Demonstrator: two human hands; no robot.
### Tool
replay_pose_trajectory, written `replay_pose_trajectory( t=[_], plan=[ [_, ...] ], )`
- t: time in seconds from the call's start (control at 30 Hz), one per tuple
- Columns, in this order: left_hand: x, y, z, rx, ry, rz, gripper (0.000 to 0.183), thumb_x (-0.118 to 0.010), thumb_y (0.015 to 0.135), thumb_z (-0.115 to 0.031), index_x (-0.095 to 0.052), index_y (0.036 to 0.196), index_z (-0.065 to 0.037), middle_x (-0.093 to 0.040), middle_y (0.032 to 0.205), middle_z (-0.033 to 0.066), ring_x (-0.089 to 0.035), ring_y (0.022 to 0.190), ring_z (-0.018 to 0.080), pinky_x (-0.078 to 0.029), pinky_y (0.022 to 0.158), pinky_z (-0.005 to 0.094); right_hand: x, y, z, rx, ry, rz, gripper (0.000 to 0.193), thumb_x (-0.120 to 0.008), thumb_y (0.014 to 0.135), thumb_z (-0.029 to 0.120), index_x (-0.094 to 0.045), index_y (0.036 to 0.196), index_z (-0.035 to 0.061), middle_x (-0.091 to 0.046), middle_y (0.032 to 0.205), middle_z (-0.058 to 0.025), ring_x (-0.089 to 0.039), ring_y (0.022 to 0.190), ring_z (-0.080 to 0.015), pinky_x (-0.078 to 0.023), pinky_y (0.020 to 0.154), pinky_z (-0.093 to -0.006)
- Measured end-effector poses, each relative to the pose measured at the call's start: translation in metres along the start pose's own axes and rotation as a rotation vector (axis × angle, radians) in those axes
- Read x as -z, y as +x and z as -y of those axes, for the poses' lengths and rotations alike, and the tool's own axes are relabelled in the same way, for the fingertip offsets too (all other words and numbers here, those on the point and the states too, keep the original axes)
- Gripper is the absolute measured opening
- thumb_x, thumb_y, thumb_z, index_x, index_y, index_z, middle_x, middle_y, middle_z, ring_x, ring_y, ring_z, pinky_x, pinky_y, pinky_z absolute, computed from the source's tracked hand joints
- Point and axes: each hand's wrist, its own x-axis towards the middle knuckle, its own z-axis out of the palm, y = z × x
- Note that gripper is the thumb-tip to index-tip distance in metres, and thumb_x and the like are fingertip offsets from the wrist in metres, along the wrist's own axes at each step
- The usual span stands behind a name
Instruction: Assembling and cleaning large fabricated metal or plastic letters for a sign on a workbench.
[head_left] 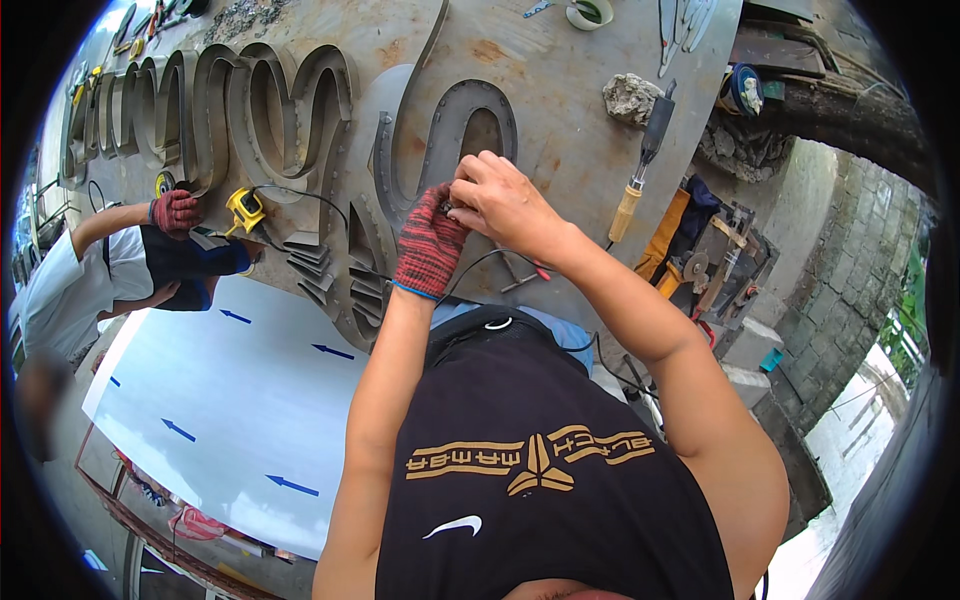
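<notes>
Left hand [432, 240], in a red-and-black knit glove, fingers curled; bare right hand [505, 203] bent in against its fingertips. Both grips drawn in close together; I can't tell what, if anything, is pinched between them. They're over the bench [570, 110], toward its near edge. Curved metal frame [473, 91] sits on edge just beyond the hands, its arch pointing to the bench's far side; contact unclear. Red-handled tool [527, 276] lies at the near edge, just beside the hands. To the left: small bent metal pieces [310, 262] bunched near the near edge, then a row of wavy metal strips [287, 110] running to the left edge. Yellow corded tool [245, 209] there, near a co-worker's gloved hand [175, 213]. Along the right edge: wooden-handled tool [626, 213], grey lump [631, 98] just beside its dark head. White cup [589, 14] farther off. White panel [240, 400] with blue arrows off the near edge, left.
</notes>
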Motion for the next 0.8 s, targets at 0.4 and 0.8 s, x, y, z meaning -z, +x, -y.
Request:
replay_pose_trajectory(
  t=[0.4, 0.8],
  plan=[
    [0.005, 0.013, -0.027, 0.039, -0.253, -0.028, 0.020, -0.059, 0.101, -0.018, -0.060, 0.107, 0.001, -0.059, 0.103, 0.0128, -0.056, 0.088, 0.0240, -0.051, 0.080, 0.0341, 0.020, 0.068, -0.158, -0.693, 0.022, -0.403, 0.019, -0.073, 0.086, 0.016, -0.074, 0.100, 0.0032, -0.074, 0.086, -0.0120, -0.071, 0.081, -0.0236, -0.055, 0.077, -0.0356],
    [0.030, -0.007, -0.031, -0.009, -0.285, -0.071, 0.022, -0.059, 0.102, -0.020, -0.059, 0.108, 0.002, -0.059, 0.104, 0.0134, -0.056, 0.088, 0.0239, -0.051, 0.080, 0.0348, -0.001, 0.096, -0.188, -0.568, -0.167, -0.204, 0.017, -0.071, 0.085, 0.016, -0.073, 0.098, 0.0044, -0.070, 0.102, -0.0172, -0.066, 0.102, -0.0341, -0.052, 0.090, -0.0446]
  ],
)
